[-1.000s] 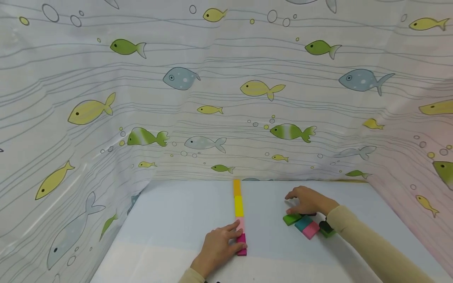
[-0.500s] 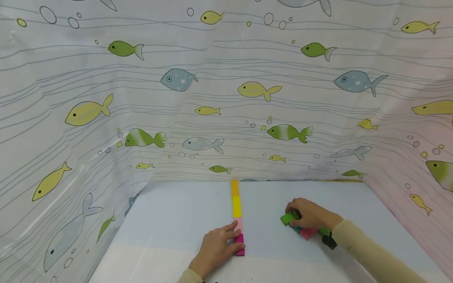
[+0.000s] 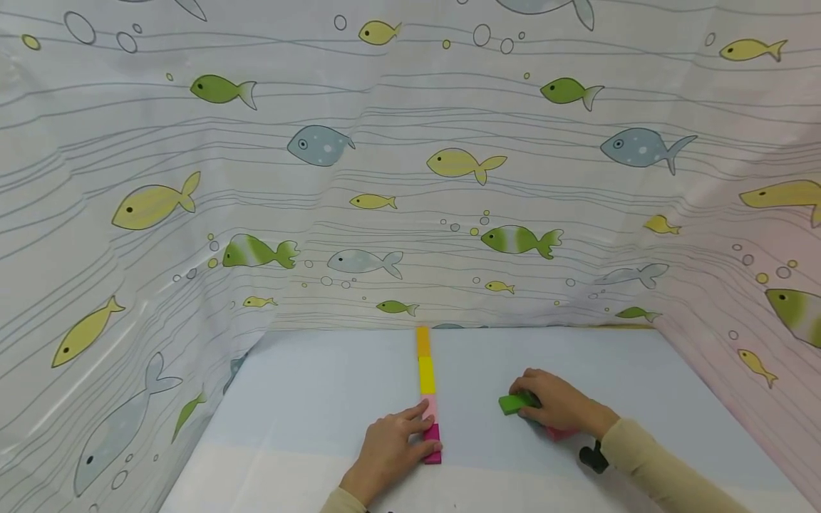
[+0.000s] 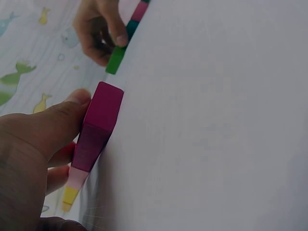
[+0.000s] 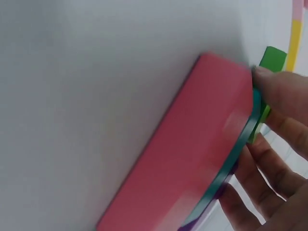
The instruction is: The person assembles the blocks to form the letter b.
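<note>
An orange block (image 3: 423, 342), a yellow block (image 3: 426, 375), a pale pink block (image 3: 429, 407) and a magenta block (image 3: 432, 432) lie end to end in a straight row. My left hand (image 3: 388, 449) rests against the near end, fingers touching the pale pink block and thumb on the magenta one. To the right, my right hand (image 3: 564, 402) pinches a green block (image 3: 512, 405) between thumb and fingers. Beneath that hand lie a deeper pink block (image 5: 178, 144), a teal block (image 5: 216, 175) and something purple (image 5: 222, 190), mostly hidden in the head view.
The white table (image 3: 321, 385) ends at a curtain (image 3: 308, 214) printed with fish, which rises behind and on both sides. A black wrist camera (image 3: 593, 459) hangs below the right wrist.
My right hand has come down onto the pile, taken hold of the green block and shifted it slightly left and nearer. The left hand and the row stay in place.
</note>
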`<state>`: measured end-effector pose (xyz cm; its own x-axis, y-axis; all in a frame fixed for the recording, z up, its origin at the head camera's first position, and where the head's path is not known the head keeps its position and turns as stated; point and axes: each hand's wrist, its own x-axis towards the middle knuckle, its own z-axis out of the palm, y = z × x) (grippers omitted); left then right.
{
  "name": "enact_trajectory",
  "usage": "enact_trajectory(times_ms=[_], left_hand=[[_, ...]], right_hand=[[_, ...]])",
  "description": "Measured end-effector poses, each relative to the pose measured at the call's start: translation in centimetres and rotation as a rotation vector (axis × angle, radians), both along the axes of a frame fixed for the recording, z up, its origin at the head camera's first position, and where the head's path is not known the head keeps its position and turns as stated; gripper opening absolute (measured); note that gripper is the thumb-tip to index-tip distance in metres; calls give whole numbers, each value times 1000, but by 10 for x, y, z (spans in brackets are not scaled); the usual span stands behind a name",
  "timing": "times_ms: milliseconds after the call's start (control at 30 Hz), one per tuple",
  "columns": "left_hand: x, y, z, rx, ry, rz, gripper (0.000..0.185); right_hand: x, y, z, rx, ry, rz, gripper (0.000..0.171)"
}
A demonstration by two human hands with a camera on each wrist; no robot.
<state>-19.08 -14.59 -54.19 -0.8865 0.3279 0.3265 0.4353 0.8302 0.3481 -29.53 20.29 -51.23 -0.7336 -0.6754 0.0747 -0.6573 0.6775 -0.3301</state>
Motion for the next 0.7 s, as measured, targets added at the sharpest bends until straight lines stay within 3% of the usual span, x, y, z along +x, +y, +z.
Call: enact_trajectory(times_ms=[267, 700], left_hand=[[0, -1, -1, 5, 4, -7, 51], [0, 1, 1, -3, -25, 9, 52]], right_hand=[[6, -10, -2, -32, 22, -23, 31], [-7, -34, -10, -131, 90, -9, 31]])
